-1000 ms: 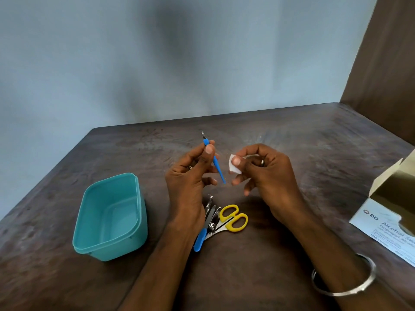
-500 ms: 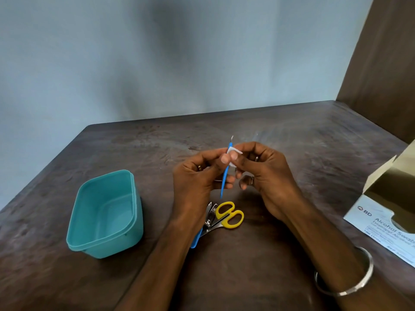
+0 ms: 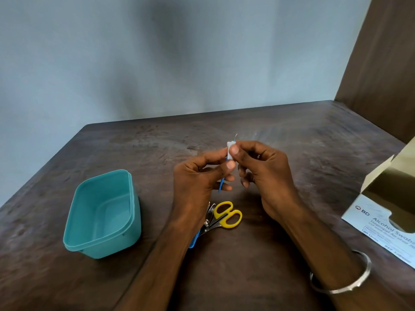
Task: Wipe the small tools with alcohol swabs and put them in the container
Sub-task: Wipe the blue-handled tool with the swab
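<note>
Blue-handled, thin, with a fine metal tip: small tool (image 3: 222, 184) held nearly upright above the middle of the surface (image 3: 292, 135), long axis running near-to-far, tip poking out past the white alcohol swab (image 3: 230, 151). Left hand (image 3: 197, 182) clamped on the lower handle; right hand (image 3: 262, 173) pinching the swab around the upper shaft, thumbs almost touching. Teal container (image 3: 101, 212) well apart to the left, open and apparently empty, nearer the left hand. Yellow-handled scissors (image 3: 226, 214) and nail clippers (image 3: 207, 217) lying just near of the hands, unwiped by the look of it. Swab box (image 3: 381, 221) far right. Compared with a second ago: hands closed together, swab now wrapped on the tool instead of held beside it.
</note>
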